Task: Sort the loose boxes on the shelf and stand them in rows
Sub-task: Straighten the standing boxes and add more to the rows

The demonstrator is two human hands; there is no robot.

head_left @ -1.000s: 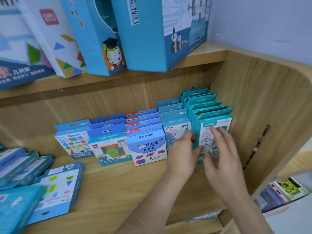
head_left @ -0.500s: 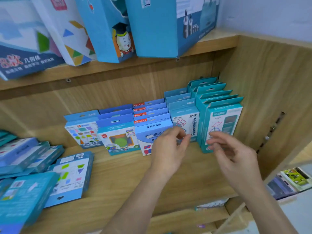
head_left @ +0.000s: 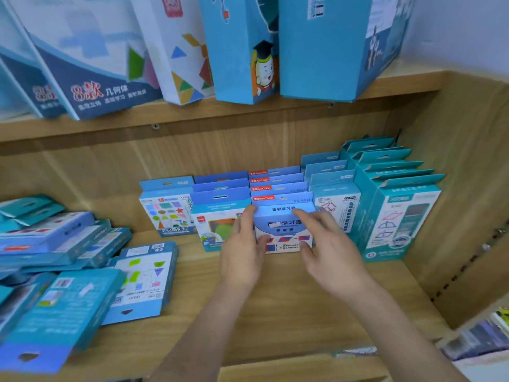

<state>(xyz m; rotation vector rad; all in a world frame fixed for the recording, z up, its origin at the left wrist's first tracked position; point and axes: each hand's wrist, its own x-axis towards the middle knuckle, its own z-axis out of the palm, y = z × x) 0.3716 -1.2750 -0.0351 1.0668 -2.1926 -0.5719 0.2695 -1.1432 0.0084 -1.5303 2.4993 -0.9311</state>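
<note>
Two boards of a light wooden shelf unit (head_left: 275, 312) are carrying everything in view. Tall blue and white cardboard boxes (head_left: 330, 45) are standing along the upper board, several of them leaning. At the left of the lower board, a loose heap of flat blue and teal boxes (head_left: 55, 244) is lying at odd angles, the boxes overlapping one another. Five rows of small upright boxes (head_left: 334, 205) are standing side by side against the back panel, running from the middle to the right wall, with the tall teal row (head_left: 399, 216) nearest that wall.

A pale blue and white carton with red and blue shapes (head_left: 283, 224) is standing upright at the front of the middle row, just ahead of the red-labelled boxes behind it. The left hand (head_left: 242, 249) is resting against the carton's left edge, its fingers (head_left: 246, 219) lying straight and pointing up along that edge, thumb touching the front face. The right hand (head_left: 330, 249) is reaching over the carton's right side, its fingers (head_left: 305, 217) spreading wide and relaxed. Its forefinger is lying across the upper front and its thumb is touching the lower right corner.
</note>
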